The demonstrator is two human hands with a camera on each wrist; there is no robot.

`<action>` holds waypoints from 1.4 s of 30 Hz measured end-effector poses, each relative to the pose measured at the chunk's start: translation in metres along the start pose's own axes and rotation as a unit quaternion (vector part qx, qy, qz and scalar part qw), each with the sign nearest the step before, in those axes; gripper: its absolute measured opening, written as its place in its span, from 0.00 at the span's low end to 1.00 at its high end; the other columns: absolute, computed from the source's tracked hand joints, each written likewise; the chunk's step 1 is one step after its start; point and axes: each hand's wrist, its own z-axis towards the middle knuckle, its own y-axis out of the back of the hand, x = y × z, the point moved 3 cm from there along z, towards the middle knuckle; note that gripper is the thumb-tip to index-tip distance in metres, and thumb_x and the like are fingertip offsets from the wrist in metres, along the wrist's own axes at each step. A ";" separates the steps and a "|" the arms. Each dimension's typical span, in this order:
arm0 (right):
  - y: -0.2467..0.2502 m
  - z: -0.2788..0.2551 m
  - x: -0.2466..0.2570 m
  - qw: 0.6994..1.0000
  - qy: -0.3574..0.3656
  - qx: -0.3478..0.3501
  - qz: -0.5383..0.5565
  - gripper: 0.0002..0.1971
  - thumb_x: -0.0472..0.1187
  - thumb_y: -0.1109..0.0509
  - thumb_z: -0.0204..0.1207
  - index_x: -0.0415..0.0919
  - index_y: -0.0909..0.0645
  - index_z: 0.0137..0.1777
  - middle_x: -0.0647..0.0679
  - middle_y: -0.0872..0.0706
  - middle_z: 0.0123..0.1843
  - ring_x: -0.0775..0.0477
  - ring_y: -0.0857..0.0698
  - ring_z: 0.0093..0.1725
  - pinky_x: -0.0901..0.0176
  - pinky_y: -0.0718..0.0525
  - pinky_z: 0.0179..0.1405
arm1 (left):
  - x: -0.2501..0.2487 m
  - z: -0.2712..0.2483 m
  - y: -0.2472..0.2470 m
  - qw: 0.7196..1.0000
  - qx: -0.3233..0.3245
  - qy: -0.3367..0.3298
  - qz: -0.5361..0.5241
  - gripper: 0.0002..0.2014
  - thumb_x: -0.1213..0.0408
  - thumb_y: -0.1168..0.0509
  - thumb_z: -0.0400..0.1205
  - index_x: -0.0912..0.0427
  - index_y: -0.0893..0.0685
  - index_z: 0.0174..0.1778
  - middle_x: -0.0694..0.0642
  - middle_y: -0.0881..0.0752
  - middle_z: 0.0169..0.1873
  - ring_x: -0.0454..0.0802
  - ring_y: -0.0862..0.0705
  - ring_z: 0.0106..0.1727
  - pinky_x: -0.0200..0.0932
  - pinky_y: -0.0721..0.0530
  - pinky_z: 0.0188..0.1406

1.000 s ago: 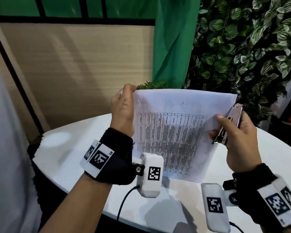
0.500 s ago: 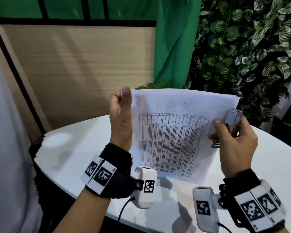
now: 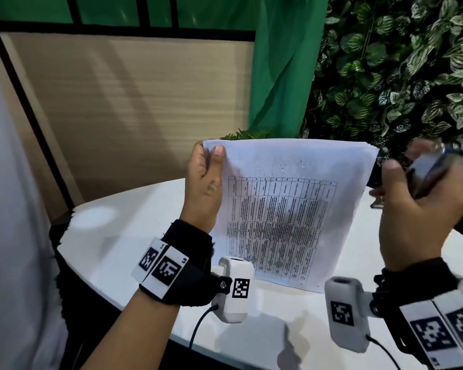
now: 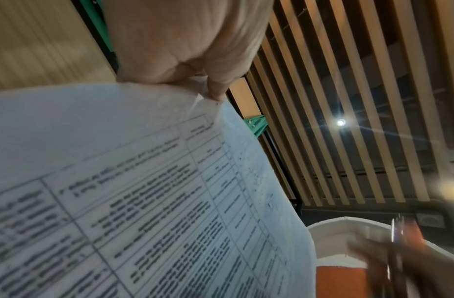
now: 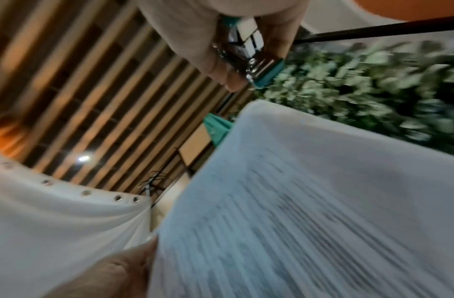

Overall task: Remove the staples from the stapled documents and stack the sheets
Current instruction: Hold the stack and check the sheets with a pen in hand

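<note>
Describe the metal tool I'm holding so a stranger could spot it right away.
Start at the round white table and look above its right side, where the right hand is raised beside the white printed sheets. The shiny metal staple remover sits in that grip, the only metallic object, with teal trim.

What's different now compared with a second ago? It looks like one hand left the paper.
Yes. The right hand, gripping the metal stapler-like tool, has let go of the right edge of the papers and pulled away to the right, blurred with motion. The left hand pinches the top left corner as before and now holds the papers up alone above the white table.
</note>
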 end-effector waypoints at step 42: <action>-0.141 -0.003 0.074 0.919 -0.181 0.236 0.259 0.07 0.46 0.48 0.87 0.47 0.35 0.47 0.37 0.18 0.38 0.44 0.16 0.34 0.60 0.18 0.31 | 0.004 -0.006 0.017 0.990 -0.038 -0.101 0.091 0.14 0.51 0.38 0.78 0.60 0.22 0.41 0.56 0.24 0.34 0.47 0.29 0.36 0.45 0.29 0.37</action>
